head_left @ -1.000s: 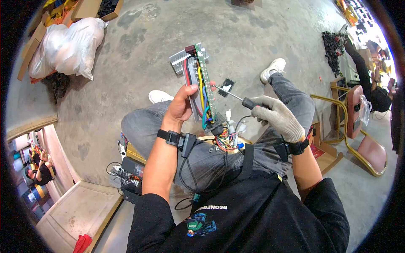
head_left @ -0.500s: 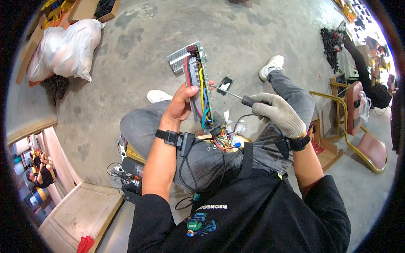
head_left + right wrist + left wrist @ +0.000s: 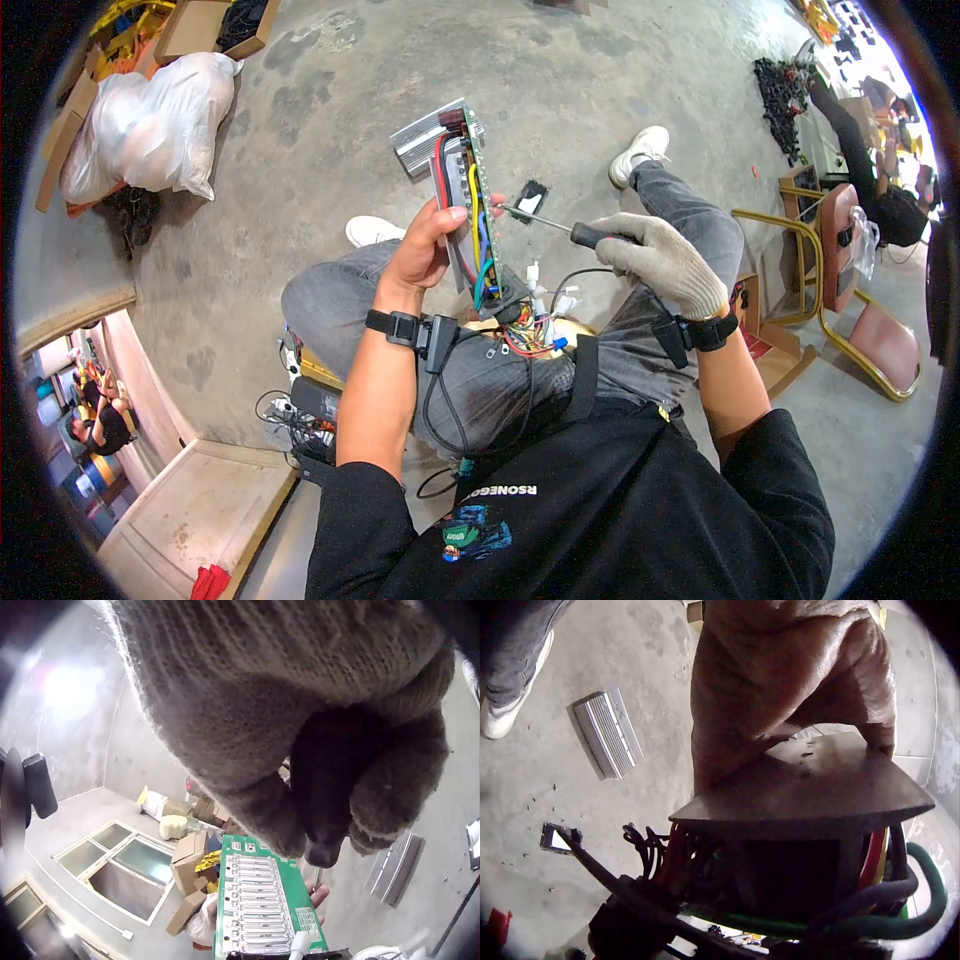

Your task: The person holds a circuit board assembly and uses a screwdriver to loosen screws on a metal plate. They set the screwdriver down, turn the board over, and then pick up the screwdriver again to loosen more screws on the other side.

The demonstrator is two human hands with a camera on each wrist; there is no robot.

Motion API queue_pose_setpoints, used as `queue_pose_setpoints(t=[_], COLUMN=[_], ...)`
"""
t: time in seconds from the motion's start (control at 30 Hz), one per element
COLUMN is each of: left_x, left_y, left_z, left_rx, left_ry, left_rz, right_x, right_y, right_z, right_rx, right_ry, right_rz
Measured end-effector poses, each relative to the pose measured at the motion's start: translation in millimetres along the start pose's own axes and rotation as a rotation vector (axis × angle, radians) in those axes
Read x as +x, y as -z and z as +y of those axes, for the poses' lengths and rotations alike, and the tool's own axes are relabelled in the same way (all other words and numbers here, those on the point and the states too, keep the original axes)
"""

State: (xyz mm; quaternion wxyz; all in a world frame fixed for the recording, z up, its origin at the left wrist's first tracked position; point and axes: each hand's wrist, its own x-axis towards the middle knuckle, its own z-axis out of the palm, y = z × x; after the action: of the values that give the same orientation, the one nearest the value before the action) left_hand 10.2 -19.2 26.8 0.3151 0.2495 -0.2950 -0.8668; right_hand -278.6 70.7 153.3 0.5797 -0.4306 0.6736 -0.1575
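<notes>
The bare left hand [image 3: 422, 245] grips a long circuit assembly with red, yellow, blue and green wires, its green board [image 3: 481, 200] facing right. In the left wrist view that hand [image 3: 795, 682] holds the assembly's grey metal plate [image 3: 817, 787]. A gloved right hand [image 3: 662, 262] holds a screwdriver by its dark handle [image 3: 590, 236], the shaft pointing left to the board's edge by the left fingertips. In the right wrist view the glove [image 3: 285, 712] wraps the handle, and the board's face [image 3: 259, 900] shows below. Whether the tip touches a screw cannot be told.
A silver finned case [image 3: 609, 735] lies on the floor beyond the board. Loose wires and connectors [image 3: 535, 325] hang over the lap. A small black-and-white item [image 3: 530, 202] is on the floor. White bag [image 3: 155, 125] at upper left, chair [image 3: 885, 345] at right, wooden surface [image 3: 190, 500] at lower left.
Both hands, with the board and screwdriver, have shifted slightly left in the head view, and the surroundings have shifted a little too. Both grips look the same.
</notes>
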Motion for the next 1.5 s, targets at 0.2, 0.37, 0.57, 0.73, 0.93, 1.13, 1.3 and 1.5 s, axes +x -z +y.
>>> queue_pose_setpoints(t=[0.2,0.37,0.57,0.73,0.93,1.13,1.3,1.5], left_x=[0,0,0,-1,1,2,1,1], left_y=[-1,0,0,2,9,13,15,-3], left_z=[0,0,1,0,-5,-8,-11,2], left_rx=[0.000,0.019,0.031,0.038,0.109,0.122,0.085,0.175], left_ry=[0.005,-0.002,0.008,0.001,-0.004,-0.008,-0.010,0.067], left_rz=[0.014,0.026,0.015,0.028,0.030,0.031,0.048,0.269], right_x=[1,4,-5,-8,-1,-1,-6,-14], right_y=[-1,-6,-4,-15,-24,-23,-16,4], right_z=[-1,12,1,-7,3,-3,-5,-10], right_rx=[-0.108,-0.225,-0.178,0.015,0.057,0.017,0.011,-0.037], right_ry=[0.066,0.232,0.175,0.174,0.208,0.196,0.214,0.335], right_rz=[0.031,0.150,0.142,0.320,0.422,0.425,0.436,0.536])
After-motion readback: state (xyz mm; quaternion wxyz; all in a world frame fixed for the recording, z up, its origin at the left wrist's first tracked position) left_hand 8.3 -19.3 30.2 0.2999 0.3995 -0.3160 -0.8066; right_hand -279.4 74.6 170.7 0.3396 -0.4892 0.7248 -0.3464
